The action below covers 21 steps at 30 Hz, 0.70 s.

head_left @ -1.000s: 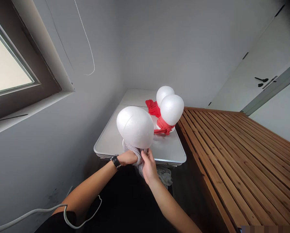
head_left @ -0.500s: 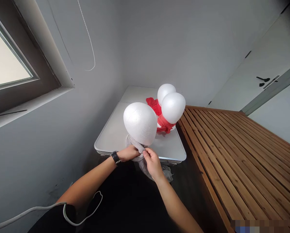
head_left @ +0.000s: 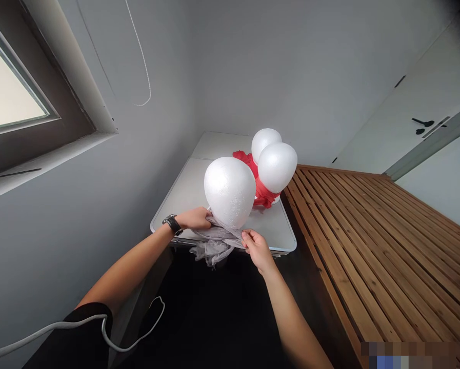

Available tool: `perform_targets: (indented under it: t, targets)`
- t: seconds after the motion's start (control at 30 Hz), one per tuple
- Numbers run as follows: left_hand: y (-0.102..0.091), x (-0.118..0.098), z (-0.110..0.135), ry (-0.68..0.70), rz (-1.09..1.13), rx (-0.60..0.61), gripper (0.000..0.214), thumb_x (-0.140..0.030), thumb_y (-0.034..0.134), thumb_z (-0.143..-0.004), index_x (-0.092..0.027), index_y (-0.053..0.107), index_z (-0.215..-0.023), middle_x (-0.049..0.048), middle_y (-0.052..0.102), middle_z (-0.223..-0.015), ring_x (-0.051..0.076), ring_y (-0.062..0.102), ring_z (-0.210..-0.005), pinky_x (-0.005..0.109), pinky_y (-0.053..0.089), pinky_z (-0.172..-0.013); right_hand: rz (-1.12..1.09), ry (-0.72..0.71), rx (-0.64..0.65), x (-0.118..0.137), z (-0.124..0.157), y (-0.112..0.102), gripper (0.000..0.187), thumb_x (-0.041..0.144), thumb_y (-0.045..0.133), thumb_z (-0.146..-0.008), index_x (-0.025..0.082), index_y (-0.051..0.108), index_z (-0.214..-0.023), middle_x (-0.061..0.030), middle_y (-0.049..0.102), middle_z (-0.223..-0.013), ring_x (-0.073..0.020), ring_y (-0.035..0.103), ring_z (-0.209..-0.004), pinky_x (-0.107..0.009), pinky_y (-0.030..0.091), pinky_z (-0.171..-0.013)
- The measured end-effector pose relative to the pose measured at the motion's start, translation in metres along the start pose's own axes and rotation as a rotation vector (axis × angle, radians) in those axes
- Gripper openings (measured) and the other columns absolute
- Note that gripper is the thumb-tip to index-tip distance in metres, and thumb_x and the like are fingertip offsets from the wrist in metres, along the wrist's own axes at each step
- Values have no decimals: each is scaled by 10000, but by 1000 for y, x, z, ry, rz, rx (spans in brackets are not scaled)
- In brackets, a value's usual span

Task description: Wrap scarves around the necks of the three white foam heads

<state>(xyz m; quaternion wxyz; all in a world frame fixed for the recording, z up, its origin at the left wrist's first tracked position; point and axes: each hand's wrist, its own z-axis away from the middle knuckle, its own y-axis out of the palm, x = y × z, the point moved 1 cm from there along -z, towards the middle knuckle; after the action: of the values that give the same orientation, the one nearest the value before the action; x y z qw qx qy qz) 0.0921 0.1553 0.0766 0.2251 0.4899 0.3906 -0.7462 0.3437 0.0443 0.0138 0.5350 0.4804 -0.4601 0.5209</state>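
A white foam mannequin head stands near the front edge of the table, its crown toward me. Around its neck lies a thin grey scarf, with a crumpled end hanging over the table edge. My left hand, a watch on its wrist, is closed on the scarf at the left of the neck; its fingertips are partly hidden. On the right, my right hand pinches a stretched part of the scarf between thumb and fingers.
Behind stand two more white foam heads, a nearer one and a farther one, with red scarves about them. To the right is a slatted wooden platform. A white cable crosses my left arm.
My hands have moved apart, the left one leftward and up, the right one to the right, spreading the grey scarf. The near foam head now sits slightly farther right and more upright.
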Motion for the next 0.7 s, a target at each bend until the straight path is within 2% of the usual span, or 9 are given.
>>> perform_targets:
  t: [0.07, 0.17, 0.27, 0.33, 0.4, 0.47, 0.53, 0.6, 0.7]
  targets:
    - [-11, -5, -1, 3, -119, -190, 160, -92, 702, -561, -192, 767, -667, 46, 713, -685, 239, 660, -761, 284, 459, -716, 44, -8, 11, 3, 0, -3, 604, 777, 698, -845, 189, 631, -966, 42, 480, -678, -95, 308, -554, -240, 228, -514]
    - [-19, -5, -1, -7, -52, -402, 152, -99, 684, -574, -192, 737, -683, 64, 692, -695, 242, 656, -818, 274, 453, -721, 88, -33, 19, 5, 1, -3, 558, 752, 647, -897, 199, 624, -970, 42, 480, -680, -105, 326, -560, -247, 264, -528]
    - [-16, 2, 0, 4, 60, -437, 174, -218, 677, -710, -167, 735, -866, 67, 691, -765, 201, 642, -745, 265, 468, -676, 109, -56, 18, 5, 2, -1, 521, 727, 607, -935, 206, 614, -939, 33, 500, -682, -122, 386, -579, -256, 331, -558]
    - [-12, 7, 0, 15, 120, -431, 223, -282, 638, -790, -150, 712, -954, 61, 671, -776, 165, 611, -670, 259, 474, -648, 134, -86, 25, 6, 1, -1, 496, 701, 618, -943, 205, 634, -950, 7, 570, -723, -149, 487, -642, -272, 411, -624]
    - [-11, 9, -1, 14, 137, -421, 222, -291, 625, -814, -145, 698, -963, 33, 610, -711, 130, 530, -571, 249, 438, -593, 166, -141, 46, 8, 0, -1, 466, 659, 651, -944, 201, 669, -1027, -42, 684, -871, -194, 619, -806, -302, 493, -768]
    - [-15, 8, -1, 0, 111, -421, 202, -268, 644, -806, -146, 703, -956, -4, 534, -631, 108, 427, -494, 243, 367, -538, 174, -178, 64, 8, -2, -1, 466, 627, 682, -937, 197, 679, -1116, -86, 742, -1056, -235, 680, -983, -336, 515, -906]
    - [-24, 5, 1, -12, 70, -436, 189, -229, 685, -778, -152, 718, -947, -16, 505, -598, 114, 415, -492, 247, 336, -538, 161, -167, 59, 7, -4, 0, 491, 628, 695, -925, 188, 674, -1142, -106, 755, -1113, -251, 697, -1014, -353, 522, -929]
    - [-37, -1, 6, 12, -38, -504, 181, -189, 712, -755, -169, 722, -934, 3, 537, -619, 152, 503, -572, 258, 367, -594, 176, -144, 44, 5, -6, 1, 496, 639, 684, -925, 181, 675, -1114, -104, 764, -1061, -245, 700, -955, -348, 525, -886]
    - [-61, -10, 17, 101, -420, -632, 100, -181, 688, -783, -192, 708, -881, 56, 611, -695, 226, 621, -770, 299, 431, -727, 245, -146, 7, 4, -8, 2, 481, 638, 655, -939, 176, 685, -1072, -94, 762, -996, -235, 681, -901, -337, 504, -843]
